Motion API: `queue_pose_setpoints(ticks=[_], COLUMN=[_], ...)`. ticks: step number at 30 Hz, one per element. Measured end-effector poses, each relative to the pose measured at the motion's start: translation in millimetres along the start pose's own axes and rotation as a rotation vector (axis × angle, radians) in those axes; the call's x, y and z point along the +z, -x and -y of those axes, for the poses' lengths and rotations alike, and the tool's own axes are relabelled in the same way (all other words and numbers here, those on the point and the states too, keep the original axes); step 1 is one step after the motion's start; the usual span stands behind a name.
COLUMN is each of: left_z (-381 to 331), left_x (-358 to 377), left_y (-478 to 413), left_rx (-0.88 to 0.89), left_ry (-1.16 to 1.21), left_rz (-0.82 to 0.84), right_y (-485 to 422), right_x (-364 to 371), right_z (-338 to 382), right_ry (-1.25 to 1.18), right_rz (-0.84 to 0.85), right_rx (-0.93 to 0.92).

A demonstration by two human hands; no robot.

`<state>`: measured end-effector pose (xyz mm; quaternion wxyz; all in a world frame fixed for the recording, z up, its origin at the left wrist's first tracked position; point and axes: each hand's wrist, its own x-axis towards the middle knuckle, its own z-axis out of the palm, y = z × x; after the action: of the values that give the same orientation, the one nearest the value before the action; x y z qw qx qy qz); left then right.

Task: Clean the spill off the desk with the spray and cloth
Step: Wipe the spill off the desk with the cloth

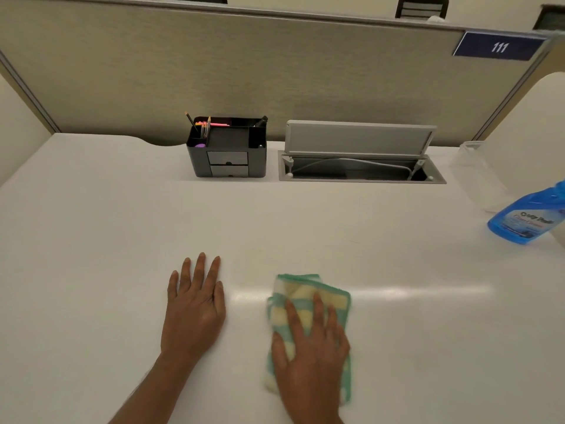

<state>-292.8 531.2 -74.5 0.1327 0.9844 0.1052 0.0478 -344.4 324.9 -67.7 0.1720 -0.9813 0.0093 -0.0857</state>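
Head view: right hand [312, 350] spread flat, pressing the folded striped cloth [308, 301] onto the worktop [397, 316]; left hand [194, 307] flat, empty, just beside; spray bottle [529, 215] well apart, far right.

— Near edge of the tabletop [91, 240]?
— Left hand [195, 310] flat on it; right hand [312, 350] beside it, lying on the cloth [308, 298].
— Far edge?
— Organiser [227, 148] at centre; open cable hatch [360, 166] to its right, sunk in the tabletop.
— Right edge?
— Spray bottle [526, 218], with a clear container [477, 169] behind it.
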Motion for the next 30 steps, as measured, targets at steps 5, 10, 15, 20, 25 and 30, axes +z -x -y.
queue_pose_setpoints(ticks=[5, 10, 15, 20, 25, 30], left_z=[1, 3, 4, 3, 2, 2], left_x=[1, 4, 5, 6, 6, 5], left_y=[-1, -1, -1, 0, 0, 0], left_rx=[0.011, 0.018, 0.011, 0.012, 0.013, 0.019], left_ry=[-0.006, -0.007, 0.001, -0.004, 0.010, -0.004], left_rz=[-0.002, -0.020, -0.012, -0.012, -0.028, -0.032], right_y=[-59, -133, -171, -152, -92, -38], right_x=[19, 29, 2, -31, -38, -32], right_z=[47, 31, -52, -121, -107, -43], right_ry=[-0.048, 0.033, 0.073, 0.040, 0.069, 0.001], right_rz=[0.154, 0.125, -0.099, -0.203, -0.233, -0.162], right_rx=[-0.200, -0.072, 0.279, 0.571, 0.517, 0.369])
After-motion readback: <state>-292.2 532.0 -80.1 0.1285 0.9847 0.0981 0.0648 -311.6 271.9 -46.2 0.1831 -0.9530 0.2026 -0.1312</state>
